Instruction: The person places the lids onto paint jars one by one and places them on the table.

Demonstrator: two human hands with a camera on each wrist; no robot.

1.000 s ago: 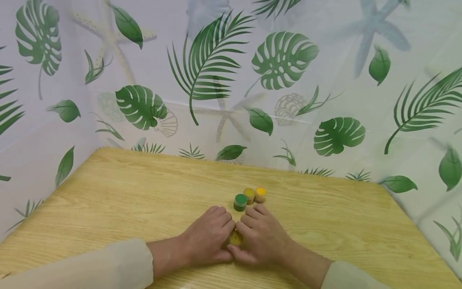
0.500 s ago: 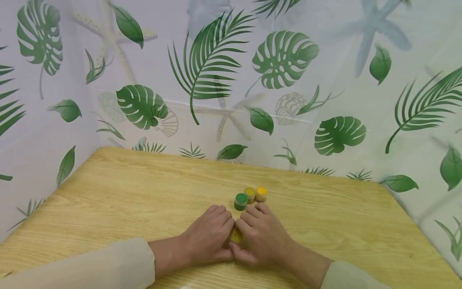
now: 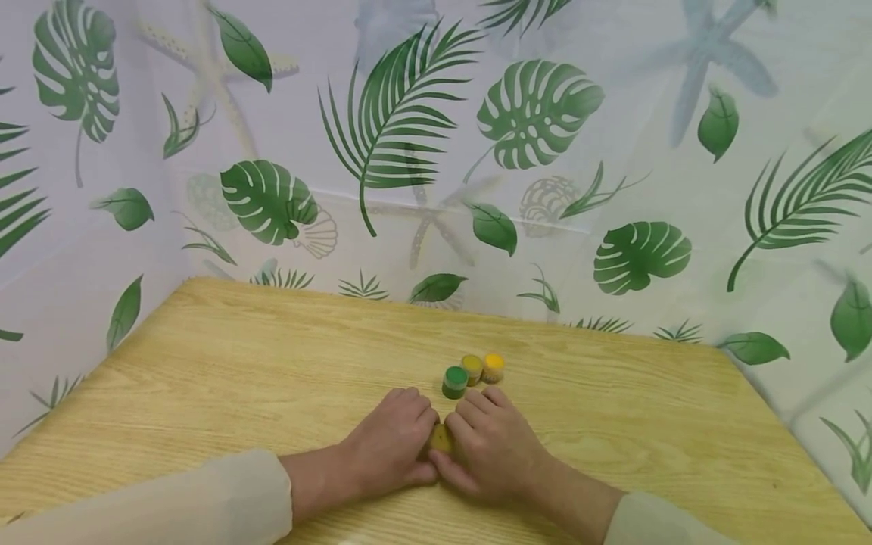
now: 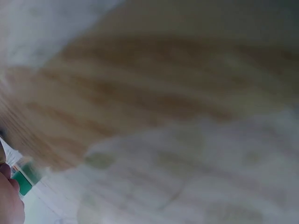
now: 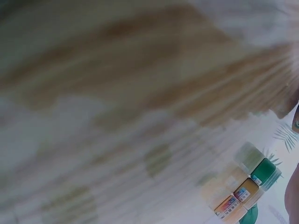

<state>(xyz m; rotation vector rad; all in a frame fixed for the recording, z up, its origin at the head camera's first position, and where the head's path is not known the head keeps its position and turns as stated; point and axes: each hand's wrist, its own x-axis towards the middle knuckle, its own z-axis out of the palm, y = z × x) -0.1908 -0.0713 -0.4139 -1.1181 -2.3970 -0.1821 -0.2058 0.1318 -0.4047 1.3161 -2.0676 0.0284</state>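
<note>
A small round ochre-brown paint jar sits between my two hands near the front of the table, its top showing and its sides mostly hidden. My left hand grips it from the left with curled fingers. From the right, my right hand holds it too, thumb along the near side. Just beyond the knuckles stand three more jars: a green one, an olive-yellow one and a bright yellow one. Fingers of the left hand barely enter the left wrist view.
Pale wood-grain table lies around the jars. A leaf-printed white sheet rises behind and at both sides. In the right wrist view the green jar stands beside its neighbours, with blurred reflections around them.
The jar between my hands has shifted slightly left and away from me. A small gap has opened between my left and right fingers. The three standing jars have not moved.
</note>
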